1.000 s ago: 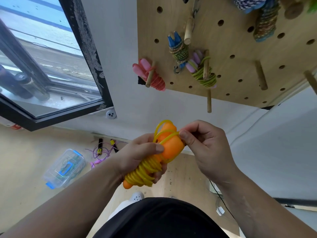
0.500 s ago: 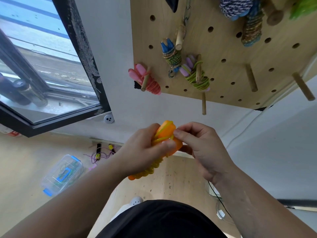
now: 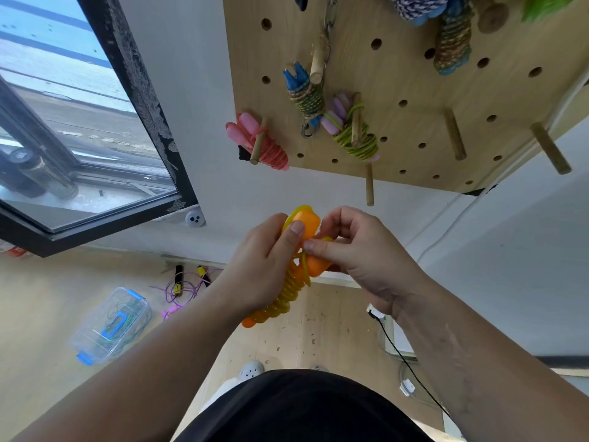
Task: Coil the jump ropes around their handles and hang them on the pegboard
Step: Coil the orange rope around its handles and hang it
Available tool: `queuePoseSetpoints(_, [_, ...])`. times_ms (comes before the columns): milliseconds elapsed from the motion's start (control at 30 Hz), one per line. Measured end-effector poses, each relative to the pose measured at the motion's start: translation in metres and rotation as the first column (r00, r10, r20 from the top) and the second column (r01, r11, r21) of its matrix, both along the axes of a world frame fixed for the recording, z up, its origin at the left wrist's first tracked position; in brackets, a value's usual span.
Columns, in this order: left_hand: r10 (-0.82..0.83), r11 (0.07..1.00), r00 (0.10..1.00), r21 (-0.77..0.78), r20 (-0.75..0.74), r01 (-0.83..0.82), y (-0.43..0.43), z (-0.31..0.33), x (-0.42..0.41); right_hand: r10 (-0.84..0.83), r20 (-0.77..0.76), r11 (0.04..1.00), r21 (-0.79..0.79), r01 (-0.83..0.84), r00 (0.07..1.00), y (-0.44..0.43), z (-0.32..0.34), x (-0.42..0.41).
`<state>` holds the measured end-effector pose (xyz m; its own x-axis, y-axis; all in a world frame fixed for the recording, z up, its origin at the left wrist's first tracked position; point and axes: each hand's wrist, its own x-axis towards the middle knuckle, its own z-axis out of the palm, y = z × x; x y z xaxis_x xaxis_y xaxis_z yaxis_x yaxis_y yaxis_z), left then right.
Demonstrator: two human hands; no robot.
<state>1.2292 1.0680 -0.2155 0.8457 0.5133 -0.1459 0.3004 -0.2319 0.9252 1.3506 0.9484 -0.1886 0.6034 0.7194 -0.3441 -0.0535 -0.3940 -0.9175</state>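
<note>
Now L hand (image 3: 261, 269) grips coiled jump rope (image 3: 287, 295); R hand (image 3: 360, 253) pinches its handles (image 3: 310, 224)

centre: jump rope (image 3: 310, 226) orange handles, yellow cord | upper right: pegboard (image 3: 414, 90) pale tan wood | upper centre: pink bundle (image 3: 271, 151) all pink; flecked bundle (image 3: 306, 97) blue handles, green-brown cord; lime bundle (image 3: 363, 141) lilac handles | lower left: box (image 3: 111, 323) clear, blue latches

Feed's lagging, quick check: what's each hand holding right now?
Left hand: grips the coiled yellow jump rope by its orange handles.
Right hand: pinches the same rope at the handle tops.
</note>
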Motion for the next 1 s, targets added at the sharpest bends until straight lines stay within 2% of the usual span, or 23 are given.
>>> queuePoseSetpoints(133, [0.019,0.999,1.000,0.043,-0.006,-0.019,0.002,-0.002,-0.001,0.102,0.043,0.992,-0.080,-0.098,0.994,0.006,0.001,0.005])
queuePoseSetpoints(233, [-0.035,0.995,0.999,0.098,0.011,0.033,0.001,-0.001,0.002,0.180,-0.017,0.980,-0.084,-0.181,0.984,0.007,-0.005,0.001])
queuePoseSetpoints(367, [-0.010,0.999,0.999,0.047,0.053,0.007,0.007,0.000,0.009,0.101,-0.033,0.995,-0.023,-0.102,0.994,0.012,-0.006,0.002])
queuePoseSetpoints(400, [0.012,1.000,0.997,-0.014,0.073,-0.011,0.009,0.000,0.010,0.086,-0.009,0.996,-0.013,-0.086,0.996,0.013,-0.005,0.003])
queuePoseSetpoints(467, [0.129,0.966,0.986,-0.239,0.102,-0.101,0.009,0.005,0.012,0.060,0.022,0.998,0.034,-0.061,0.998,0.013,-0.005,0.002])
queuePoseSetpoints(567, [0.310,0.744,0.951,-0.620,-0.009,-0.248,0.010,0.008,0.013,0.002,-0.067,0.990,0.138,0.007,0.998,0.007,-0.008,0.001])
queuePoseSetpoints(633, [0.283,0.612,0.958,-0.759,-0.051,-0.221,0.014,0.004,0.013,-0.021,-0.078,0.993,0.117,0.031,0.997,0.002,-0.009,-0.002])
queuePoseSetpoints(700, [0.178,0.564,0.984,-0.820,0.009,-0.094,0.015,0.001,0.012,-0.030,-0.018,0.996,0.078,0.031,0.999,-0.002,-0.011,-0.006])
queuePoseSetpoints(833, [-0.010,0.576,0.990,-0.809,0.140,0.120,0.016,-0.007,0.014,-0.108,0.057,0.990,0.094,0.102,0.993,-0.001,-0.010,-0.014])
queuePoseSetpoints(933, [-0.043,0.697,0.982,-0.699,0.186,0.163,0.020,-0.017,0.021,-0.137,0.204,0.990,0.009,0.139,0.969,-0.006,-0.010,-0.014])
queuePoseSetpoints(1000, [-0.016,0.797,0.993,-0.598,0.116,0.083,0.018,-0.019,0.027,-0.110,0.350,0.985,-0.085,0.149,0.930,-0.010,-0.013,-0.014])
